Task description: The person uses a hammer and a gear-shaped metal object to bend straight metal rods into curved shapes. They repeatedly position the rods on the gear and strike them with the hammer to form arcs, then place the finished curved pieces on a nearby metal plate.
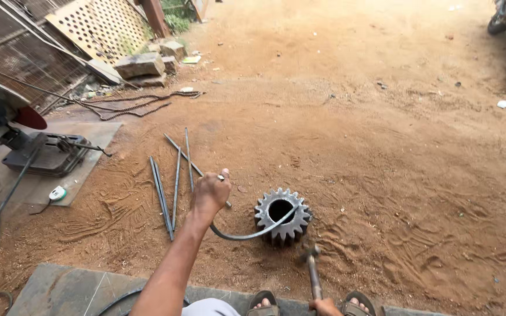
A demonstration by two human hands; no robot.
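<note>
The left hand (209, 193) was closed around a steel rod (247, 234), already curved, whose far end lay across the bore of the toothed gear (282, 215) on the dirt ground (382, 175). The right hand (325, 306), at the frame's bottom edge nearer than the gear, gripped a hammer (311, 266). Sound practice would be seating the rod firmly in the gear; the right hand was largely cut off and the hammer head blurred.

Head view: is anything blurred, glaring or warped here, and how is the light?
In the head view the light is soft, even daylight with no hard shadows and no glare. The hammer in the right hand is smeared by motion blur at its head. The left hand, the bent rod and the gear are sharp. The wide lens curves the frame edges slightly.
</note>
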